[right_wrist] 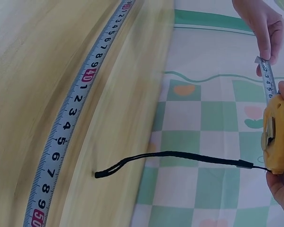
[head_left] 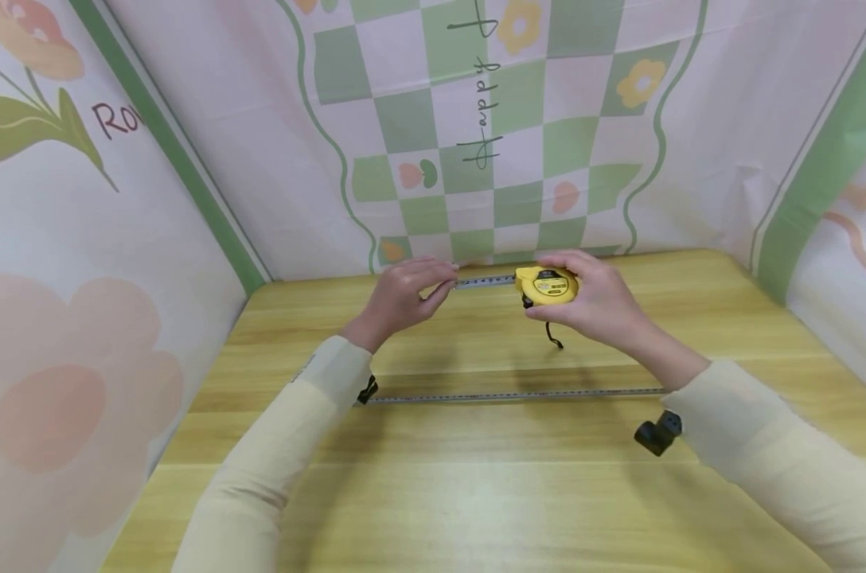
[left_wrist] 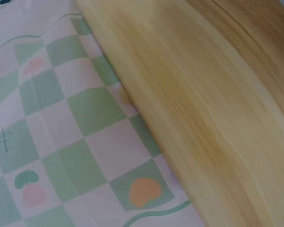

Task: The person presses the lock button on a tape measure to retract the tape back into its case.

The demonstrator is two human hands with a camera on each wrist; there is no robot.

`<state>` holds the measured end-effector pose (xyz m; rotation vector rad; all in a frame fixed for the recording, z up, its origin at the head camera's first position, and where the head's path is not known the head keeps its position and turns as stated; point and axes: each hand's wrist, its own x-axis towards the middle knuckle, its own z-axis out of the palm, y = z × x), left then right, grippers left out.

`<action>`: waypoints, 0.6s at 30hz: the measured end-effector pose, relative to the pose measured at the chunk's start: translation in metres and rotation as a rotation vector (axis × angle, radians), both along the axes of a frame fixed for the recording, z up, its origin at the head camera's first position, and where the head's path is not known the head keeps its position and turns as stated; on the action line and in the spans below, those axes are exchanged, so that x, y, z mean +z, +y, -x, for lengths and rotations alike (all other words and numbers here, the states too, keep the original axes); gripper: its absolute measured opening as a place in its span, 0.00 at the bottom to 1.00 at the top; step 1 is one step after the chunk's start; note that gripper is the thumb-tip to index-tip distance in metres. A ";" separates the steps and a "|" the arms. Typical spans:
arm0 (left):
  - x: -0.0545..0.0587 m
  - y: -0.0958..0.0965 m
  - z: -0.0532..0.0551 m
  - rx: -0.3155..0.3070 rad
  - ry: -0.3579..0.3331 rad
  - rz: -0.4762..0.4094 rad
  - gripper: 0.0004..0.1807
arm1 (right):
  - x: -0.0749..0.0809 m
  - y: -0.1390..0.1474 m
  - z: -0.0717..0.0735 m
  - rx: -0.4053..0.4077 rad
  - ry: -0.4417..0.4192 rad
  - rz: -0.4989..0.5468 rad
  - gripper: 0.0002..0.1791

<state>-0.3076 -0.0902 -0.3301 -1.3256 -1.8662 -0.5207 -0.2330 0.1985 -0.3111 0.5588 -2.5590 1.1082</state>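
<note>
My right hand (head_left: 594, 298) grips a yellow tape measure (head_left: 548, 285) by its case, held up near the table's far edge. A short length of silver blade (head_left: 485, 281) extends leftward from the case. Thumb and fingers of my left hand (head_left: 411, 293) pinch the blade's free end. From the case dangles a black wrist strap (right_wrist: 180, 154). In the right wrist view the yellow case (right_wrist: 278, 135) shows at the right edge, with the fingers partly cut off by the frame. The left wrist view shows mostly table and cloth.
A long graduated measuring strip (head_left: 512, 395) lies across the wooden table (head_left: 476, 493), nearer me than the hands. Its numbers show large in the right wrist view. Behind the table hangs a checkered cloth (head_left: 469, 119), with printed cloth on both sides too. Black wrist cameras (head_left: 658, 434) sit at the cuffs.
</note>
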 end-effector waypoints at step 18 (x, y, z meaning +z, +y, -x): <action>0.001 0.013 -0.002 0.016 0.015 0.003 0.08 | 0.000 -0.009 0.000 0.014 0.007 0.007 0.39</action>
